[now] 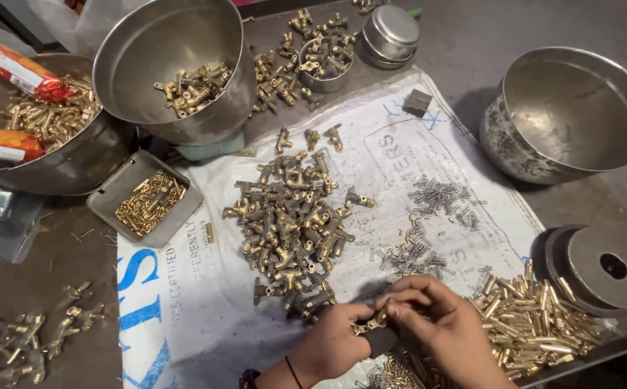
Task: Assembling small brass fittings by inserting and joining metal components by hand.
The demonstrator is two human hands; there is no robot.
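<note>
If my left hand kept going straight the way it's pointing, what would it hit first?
Probably the right hand: the left hand points rightward, and both already meet around a small brass fitting. Depth is hard to judge.

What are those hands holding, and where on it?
Both hands, left hand and right hand, pinch one small brass fitting between their fingertips, one at each end.
</note>
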